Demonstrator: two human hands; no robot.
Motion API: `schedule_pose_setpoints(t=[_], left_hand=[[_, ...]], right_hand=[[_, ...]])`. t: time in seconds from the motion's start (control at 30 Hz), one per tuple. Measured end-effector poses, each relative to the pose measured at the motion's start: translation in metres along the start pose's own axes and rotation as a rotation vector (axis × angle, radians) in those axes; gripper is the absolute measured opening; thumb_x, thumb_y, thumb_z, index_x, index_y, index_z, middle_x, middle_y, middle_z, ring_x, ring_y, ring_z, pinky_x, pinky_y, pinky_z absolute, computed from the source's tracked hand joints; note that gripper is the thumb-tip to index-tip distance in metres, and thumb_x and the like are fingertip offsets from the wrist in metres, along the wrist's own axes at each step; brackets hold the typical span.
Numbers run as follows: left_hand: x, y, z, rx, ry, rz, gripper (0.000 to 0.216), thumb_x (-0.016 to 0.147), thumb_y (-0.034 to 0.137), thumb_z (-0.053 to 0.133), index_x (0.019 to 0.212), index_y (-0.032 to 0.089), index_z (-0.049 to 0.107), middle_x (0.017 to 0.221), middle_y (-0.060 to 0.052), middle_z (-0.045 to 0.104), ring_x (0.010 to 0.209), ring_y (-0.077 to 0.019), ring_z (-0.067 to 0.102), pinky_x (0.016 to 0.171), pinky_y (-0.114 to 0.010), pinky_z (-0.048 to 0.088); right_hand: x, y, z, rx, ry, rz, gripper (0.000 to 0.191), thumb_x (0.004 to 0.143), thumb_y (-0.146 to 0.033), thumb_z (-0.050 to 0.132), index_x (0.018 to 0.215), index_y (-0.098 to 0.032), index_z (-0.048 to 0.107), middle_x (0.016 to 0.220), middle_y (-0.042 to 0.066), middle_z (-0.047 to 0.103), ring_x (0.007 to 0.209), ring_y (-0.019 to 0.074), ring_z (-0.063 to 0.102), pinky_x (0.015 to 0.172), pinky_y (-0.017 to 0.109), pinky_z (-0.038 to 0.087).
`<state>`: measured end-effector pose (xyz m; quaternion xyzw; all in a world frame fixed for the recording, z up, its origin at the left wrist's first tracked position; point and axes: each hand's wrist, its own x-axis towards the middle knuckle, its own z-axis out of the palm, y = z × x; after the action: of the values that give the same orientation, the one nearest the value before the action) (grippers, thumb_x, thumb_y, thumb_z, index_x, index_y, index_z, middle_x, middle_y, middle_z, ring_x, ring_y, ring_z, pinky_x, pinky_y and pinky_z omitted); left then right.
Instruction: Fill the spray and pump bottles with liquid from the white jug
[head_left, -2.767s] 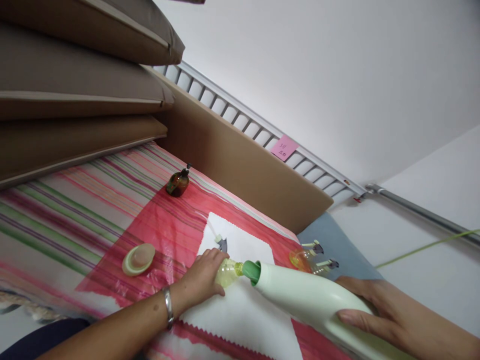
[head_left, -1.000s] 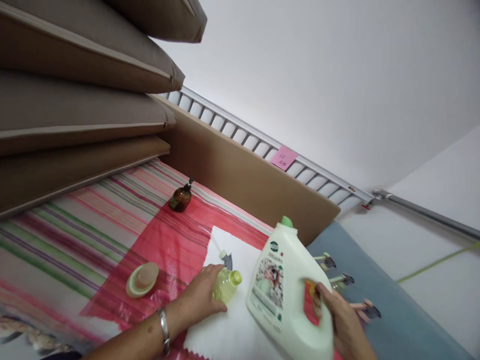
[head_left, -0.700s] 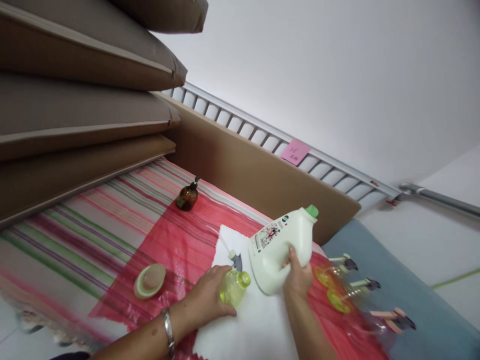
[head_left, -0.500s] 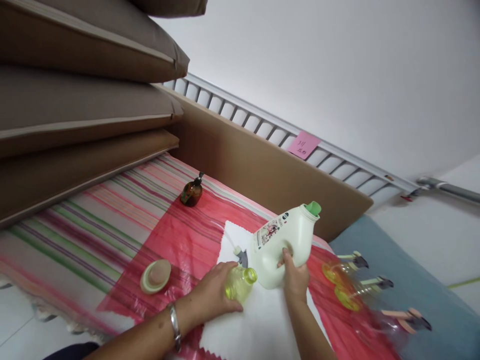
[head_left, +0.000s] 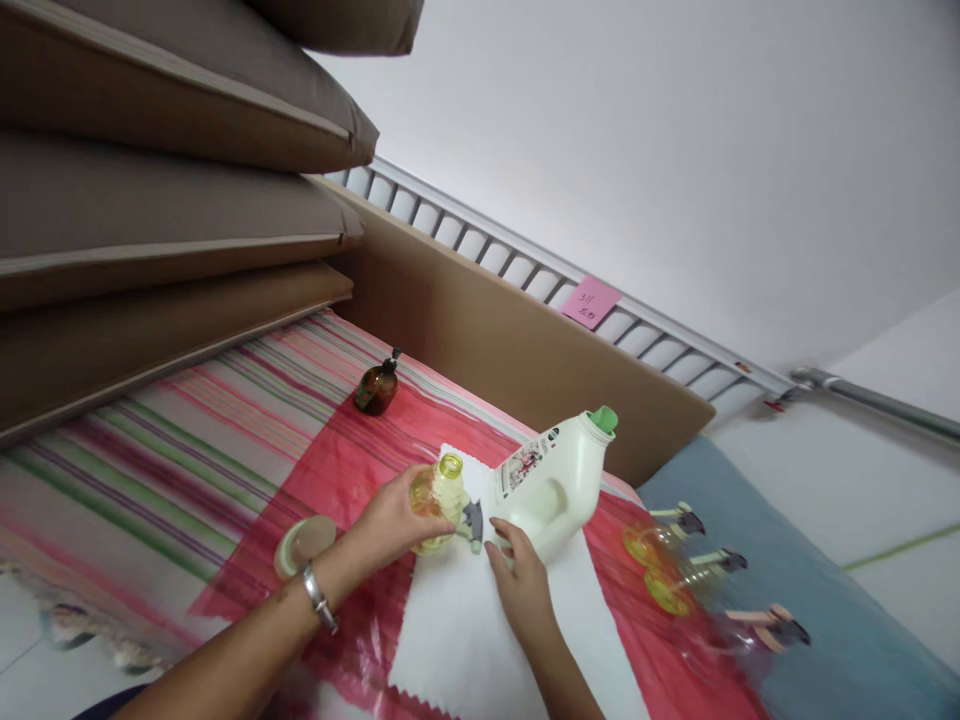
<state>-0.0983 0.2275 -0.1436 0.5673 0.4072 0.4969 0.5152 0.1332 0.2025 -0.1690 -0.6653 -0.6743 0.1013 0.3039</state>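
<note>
My left hand (head_left: 390,515) is wrapped around a clear yellow bottle (head_left: 442,487), which stands upright with its neck uncovered. Just right of that bottle lies a grey and pale green trigger spray head (head_left: 472,525) on the white cloth (head_left: 480,640). Close to the spray head, my right hand (head_left: 523,580) is empty, its thumb and fingers apart. Behind it stands a pale jug (head_left: 574,480) with a printed label and a green spout; its hollow handle is free of my hand.
A brown pump bottle (head_left: 377,387) stands at the back, and a round lidded container (head_left: 304,547) sits at the left. Several spray bottles (head_left: 667,590) line the right side. Stacked cushions (head_left: 172,200) and a cardboard panel (head_left: 480,320) border the striped cloth (head_left: 150,430).
My right hand has let go of the jug's handle, and the jug now stands on its own. My left hand has moved the yellow bottle up and to the left.
</note>
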Motion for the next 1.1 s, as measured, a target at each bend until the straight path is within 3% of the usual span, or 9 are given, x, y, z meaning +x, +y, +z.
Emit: schedule_pose_setpoints(t=[0.13, 0.23, 0.47, 0.63, 0.87, 1.0, 1.1], left_hand=[[0.000, 0.005, -0.011, -0.006, 0.049, 0.038, 0.066, 0.056, 0.024, 0.080, 0.115, 0.016, 0.052, 0.113, -0.009, 0.064, 0.104, -0.0250, 0.060, 0.094, -0.038, 0.046], [-0.003, 0.002, -0.014, 0.052, 0.056, 0.110, 0.068, 0.053, 0.026, 0.082, 0.114, 0.020, 0.054, 0.117, -0.008, 0.063, 0.109, -0.0255, 0.057, 0.098, -0.039, 0.044], [-0.003, 0.000, -0.012, 0.196, 0.028, 0.219, 0.074, 0.050, 0.032, 0.084, 0.117, 0.021, 0.054, 0.119, -0.008, 0.060, 0.111, -0.0267, 0.054, 0.100, -0.040, 0.040], [-0.006, 0.001, -0.006, 0.245, -0.031, 0.212, 0.075, 0.051, 0.034, 0.084, 0.118, 0.021, 0.054, 0.120, -0.009, 0.059, 0.111, -0.0272, 0.053, 0.098, -0.040, 0.041], [-0.014, -0.014, 0.011, 0.312, -0.112, 0.139, 0.077, 0.049, 0.035, 0.083, 0.119, 0.020, 0.054, 0.121, -0.011, 0.058, 0.114, -0.0297, 0.052, 0.099, -0.042, 0.040], [-0.023, -0.026, 0.025, 0.351, -0.174, 0.095, 0.075, 0.049, 0.037, 0.082, 0.117, 0.021, 0.056, 0.120, -0.010, 0.059, 0.111, -0.0304, 0.054, 0.097, -0.041, 0.041], [-0.026, -0.031, 0.032, 0.353, -0.200, 0.091, 0.078, 0.048, 0.038, 0.082, 0.118, 0.020, 0.055, 0.120, -0.011, 0.059, 0.110, -0.0306, 0.054, 0.095, -0.041, 0.042]], right_hand=[[0.032, 0.000, 0.040, -0.103, -0.046, -0.032, 0.042, 0.075, -0.022, 0.047, 0.115, -0.013, 0.057, 0.124, 0.014, 0.059, 0.119, 0.0266, 0.050, 0.103, 0.038, 0.036], [0.046, -0.002, 0.055, -0.176, -0.088, -0.010, 0.042, 0.073, -0.015, 0.048, 0.114, -0.015, 0.058, 0.117, 0.013, 0.063, 0.111, 0.0255, 0.055, 0.098, 0.036, 0.039], [0.052, -0.010, 0.051, -0.260, -0.090, 0.042, 0.025, 0.071, -0.020, 0.051, 0.092, -0.016, 0.064, 0.095, 0.013, 0.068, 0.096, 0.0279, 0.060, 0.086, 0.035, 0.043], [0.028, -0.013, 0.014, -0.241, -0.029, 0.069, 0.036, 0.070, -0.028, 0.047, 0.101, -0.015, 0.061, 0.098, 0.013, 0.067, 0.096, 0.0272, 0.061, 0.087, 0.035, 0.045], [-0.041, 0.003, -0.071, -0.164, 0.060, 0.156, 0.045, 0.067, -0.046, 0.051, 0.099, -0.017, 0.063, 0.095, 0.010, 0.070, 0.088, 0.0262, 0.066, 0.076, 0.033, 0.054], [-0.062, -0.007, -0.121, -0.251, 0.052, 0.012, 0.040, 0.069, -0.047, 0.059, 0.099, -0.022, 0.066, 0.099, 0.007, 0.070, 0.091, 0.0248, 0.066, 0.078, 0.031, 0.054], [-0.065, -0.023, -0.155, -0.388, -0.029, -0.114, 0.034, 0.069, -0.046, 0.060, 0.095, -0.025, 0.069, 0.096, 0.006, 0.072, 0.088, 0.0250, 0.068, 0.077, 0.032, 0.056]])
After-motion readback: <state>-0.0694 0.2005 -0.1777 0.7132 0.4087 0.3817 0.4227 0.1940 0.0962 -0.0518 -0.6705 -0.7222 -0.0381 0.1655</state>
